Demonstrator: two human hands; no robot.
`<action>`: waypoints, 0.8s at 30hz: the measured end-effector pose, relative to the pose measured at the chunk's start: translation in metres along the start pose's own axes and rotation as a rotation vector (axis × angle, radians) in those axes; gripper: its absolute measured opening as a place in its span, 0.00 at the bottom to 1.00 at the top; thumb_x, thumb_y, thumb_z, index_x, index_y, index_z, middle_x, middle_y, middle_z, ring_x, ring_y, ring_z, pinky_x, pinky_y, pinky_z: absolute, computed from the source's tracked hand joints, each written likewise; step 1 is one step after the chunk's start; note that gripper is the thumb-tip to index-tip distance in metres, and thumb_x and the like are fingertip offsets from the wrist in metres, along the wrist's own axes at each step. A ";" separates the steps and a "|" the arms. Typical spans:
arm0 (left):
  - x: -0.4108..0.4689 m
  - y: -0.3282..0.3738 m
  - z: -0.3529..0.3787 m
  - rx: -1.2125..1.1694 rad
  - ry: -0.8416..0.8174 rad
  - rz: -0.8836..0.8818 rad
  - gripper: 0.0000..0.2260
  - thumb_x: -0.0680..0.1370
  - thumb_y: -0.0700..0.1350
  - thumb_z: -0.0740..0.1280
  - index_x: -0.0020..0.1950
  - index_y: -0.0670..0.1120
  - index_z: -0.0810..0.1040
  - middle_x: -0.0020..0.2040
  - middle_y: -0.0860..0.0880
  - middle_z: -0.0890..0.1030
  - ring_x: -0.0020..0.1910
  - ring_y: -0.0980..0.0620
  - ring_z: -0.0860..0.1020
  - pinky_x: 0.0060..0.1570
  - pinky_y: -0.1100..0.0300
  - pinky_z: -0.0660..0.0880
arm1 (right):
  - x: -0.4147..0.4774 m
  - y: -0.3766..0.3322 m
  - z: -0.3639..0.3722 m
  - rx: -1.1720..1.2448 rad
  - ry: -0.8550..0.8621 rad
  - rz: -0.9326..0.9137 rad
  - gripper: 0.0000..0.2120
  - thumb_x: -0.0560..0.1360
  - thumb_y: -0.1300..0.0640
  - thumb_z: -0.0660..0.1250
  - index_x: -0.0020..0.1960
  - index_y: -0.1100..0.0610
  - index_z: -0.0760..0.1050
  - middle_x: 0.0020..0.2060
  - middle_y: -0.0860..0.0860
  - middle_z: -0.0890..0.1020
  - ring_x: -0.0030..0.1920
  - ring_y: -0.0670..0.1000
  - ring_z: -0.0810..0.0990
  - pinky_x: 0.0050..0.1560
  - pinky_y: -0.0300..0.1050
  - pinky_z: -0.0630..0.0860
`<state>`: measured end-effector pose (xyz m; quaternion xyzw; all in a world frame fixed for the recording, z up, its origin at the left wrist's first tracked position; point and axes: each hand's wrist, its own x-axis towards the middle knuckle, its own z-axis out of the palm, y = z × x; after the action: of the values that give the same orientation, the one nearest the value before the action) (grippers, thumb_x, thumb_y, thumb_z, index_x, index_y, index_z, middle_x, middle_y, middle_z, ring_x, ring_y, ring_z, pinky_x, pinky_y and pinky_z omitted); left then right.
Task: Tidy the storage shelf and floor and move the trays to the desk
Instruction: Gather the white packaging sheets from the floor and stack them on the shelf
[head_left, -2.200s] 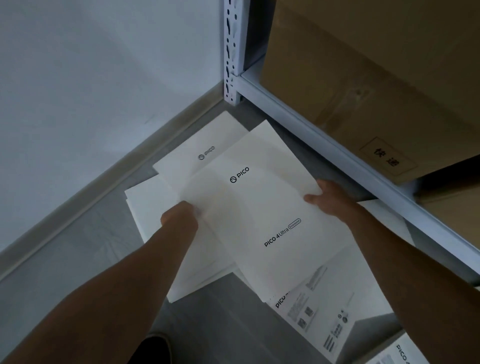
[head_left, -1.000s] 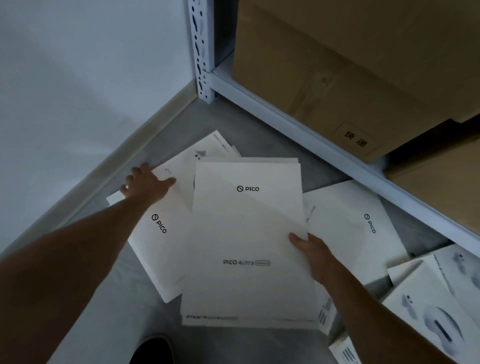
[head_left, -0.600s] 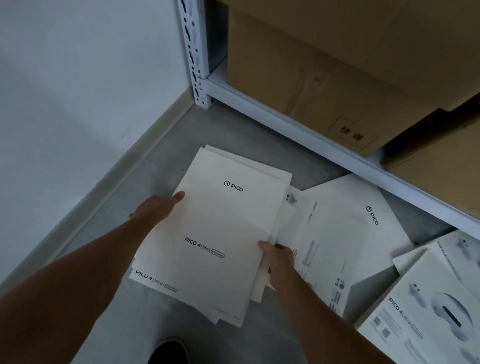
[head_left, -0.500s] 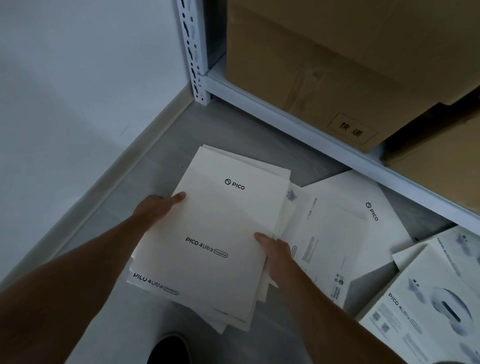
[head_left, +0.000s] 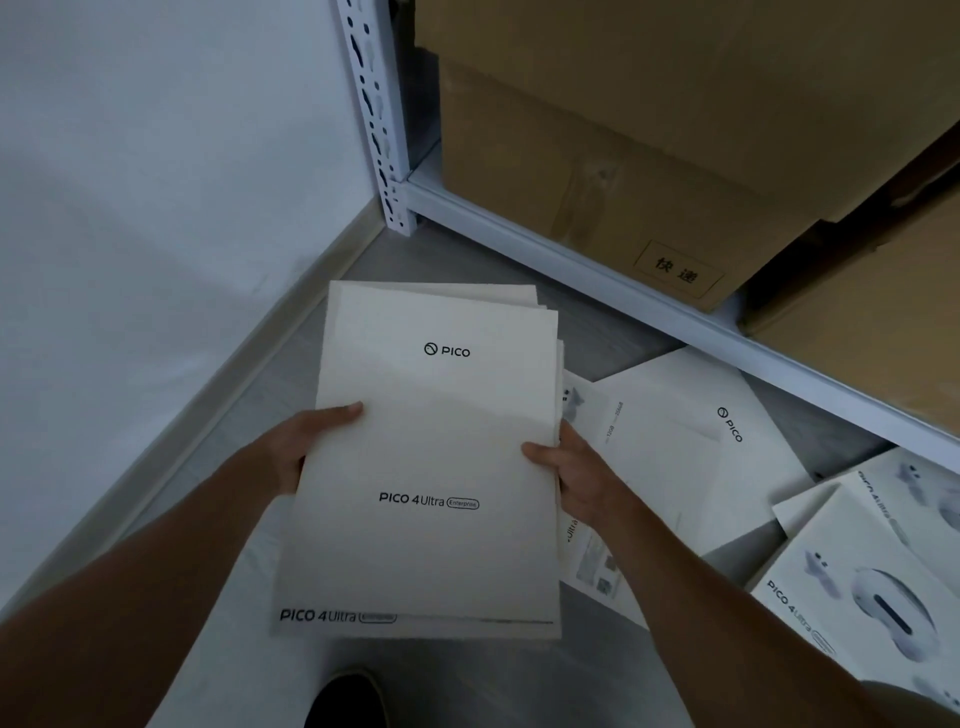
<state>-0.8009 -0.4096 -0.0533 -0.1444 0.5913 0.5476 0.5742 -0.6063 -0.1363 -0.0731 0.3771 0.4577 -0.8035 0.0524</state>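
Note:
A stack of flat white PICO sleeves is held above the grey floor, squared up and upright in the view. My left hand grips its left edge, thumb on top. On the right edge my right hand grips the stack the same way. More white PICO sleeves lie loose on the floor to the right, and printed headset sleeves lie at the lower right.
The white metal shelf runs diagonally at the right, its post at the wall corner. Brown cardboard boxes fill its lowest level. A white wall with skirting bounds the left. My dark shoe shows below.
The tilted stack has been straightened and its edges aligned between both hands. My left hand moved from reaching for a floor sleeve to gripping the stack's left edge.

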 end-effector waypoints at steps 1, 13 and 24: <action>-0.003 -0.001 0.001 -0.011 -0.037 0.008 0.26 0.57 0.52 0.82 0.50 0.40 0.86 0.51 0.38 0.85 0.44 0.41 0.85 0.42 0.47 0.82 | 0.000 -0.005 -0.002 -0.039 -0.037 0.002 0.21 0.76 0.74 0.63 0.65 0.58 0.73 0.59 0.60 0.82 0.54 0.59 0.82 0.56 0.55 0.80; 0.010 -0.026 0.037 -0.028 -0.030 0.036 0.33 0.57 0.44 0.83 0.60 0.39 0.79 0.55 0.37 0.83 0.44 0.41 0.85 0.41 0.47 0.82 | 0.013 -0.018 -0.012 -0.473 0.283 -0.020 0.11 0.77 0.60 0.67 0.59 0.53 0.75 0.55 0.55 0.82 0.52 0.55 0.81 0.54 0.47 0.77; 0.020 -0.063 -0.002 -0.118 0.090 0.040 0.15 0.71 0.40 0.68 0.57 0.40 0.79 0.51 0.39 0.85 0.40 0.42 0.85 0.38 0.47 0.82 | 0.053 -0.036 -0.139 -1.686 0.482 0.124 0.54 0.55 0.35 0.81 0.71 0.56 0.61 0.64 0.58 0.72 0.64 0.60 0.73 0.63 0.58 0.73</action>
<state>-0.7572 -0.4245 -0.1008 -0.1905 0.5861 0.5858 0.5263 -0.5820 0.0064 -0.1238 0.3965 0.8759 -0.0919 0.2590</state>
